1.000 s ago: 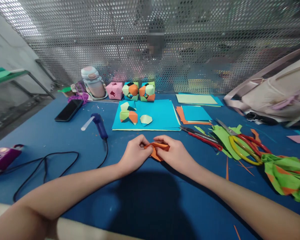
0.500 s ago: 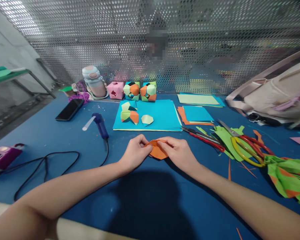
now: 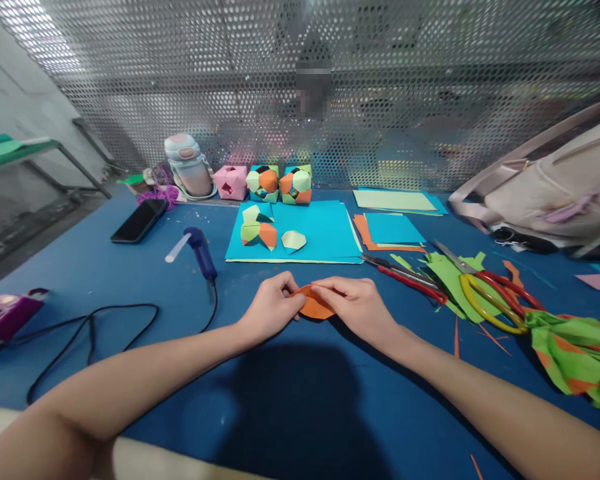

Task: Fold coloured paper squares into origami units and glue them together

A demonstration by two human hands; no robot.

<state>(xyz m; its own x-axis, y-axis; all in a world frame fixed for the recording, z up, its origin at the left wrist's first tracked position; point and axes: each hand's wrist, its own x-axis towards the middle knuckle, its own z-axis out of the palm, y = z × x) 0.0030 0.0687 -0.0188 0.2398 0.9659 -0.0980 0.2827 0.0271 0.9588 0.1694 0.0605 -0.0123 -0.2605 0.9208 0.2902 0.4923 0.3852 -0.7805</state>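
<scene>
Between my two hands is a small folded piece of orange paper (image 3: 318, 307), just above the blue table. My left hand (image 3: 274, 301) pinches its left edge with thumb and fingers. On the other side, my right hand (image 3: 356, 300) grips the upper right edge, thumb and fingertips closed on it. Beyond them, on a stack of blue sheets (image 3: 325, 230), lie a partly joined paper shape (image 3: 258, 230) in green and orange and a single pale green folded piece (image 3: 294, 241).
A glue gun (image 3: 200, 253) with a cord lies left, near a phone (image 3: 139, 221). Behind stand a bottle (image 3: 189, 167) and paper cubes (image 3: 264, 184). At right are a cutter (image 3: 405, 277), scissors (image 3: 490, 293), paper scraps (image 3: 447, 280), paper squares (image 3: 395, 229) and a bag (image 3: 545, 187).
The orange paper has tipped slightly between my fingers, and my right thumb has shifted along its upper edge. Both hands stay in about the same place. Nothing else has moved.
</scene>
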